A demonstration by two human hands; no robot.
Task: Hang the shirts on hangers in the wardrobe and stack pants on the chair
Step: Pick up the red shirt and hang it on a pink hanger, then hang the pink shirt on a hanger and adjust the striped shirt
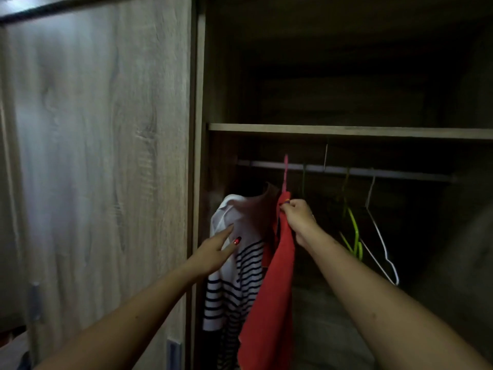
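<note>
Meanwhile, right hand (297, 217) pinches the red shirt (269, 303) on the pink hanger (286, 169); left hand (216, 252), fingers straight, touches the striped shirt (240, 279).

Both bare arms are stretching forward and upward from the lower corners of the view, converging on the red shirt (269, 303). The right hand (297, 217) is sitting just right of the shirt's top, its fingers (289, 206) curling tight and pinching the cloth near the collar, with the back of the hand facing the camera. The right forearm (373, 297) is slanting away below and to the right of the shirt. The left hand (216, 252) is hovering to the left of the shirt, apart from it, with its fingers (225, 232) straight and pointing up toward the shirt's upper part, one nail showing red polish. The left forearm (138, 316) is slanting away below and to the left of the shirt.
</note>
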